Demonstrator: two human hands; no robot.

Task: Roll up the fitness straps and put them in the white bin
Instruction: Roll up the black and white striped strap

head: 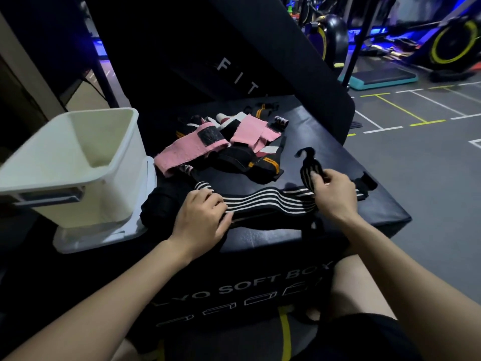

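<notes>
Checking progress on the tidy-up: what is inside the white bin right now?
The white bin shows only bare pale walls and a patch of floor at its far corner; no strap shows there. Its near rim hides the rest of the bottom.

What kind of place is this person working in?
Most likely a gym: exercise bikes stand in the back, a step platform sits on the line-marked floor, and the straps lie on a padded box.

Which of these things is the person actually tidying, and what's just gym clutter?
Part of the job:
- striped strap, held by left hand and right hand
- pile of pink and black straps
- white bin

Just lying about:
- soft plyo box underneath
- teal step platform
- exercise bikes
</notes>
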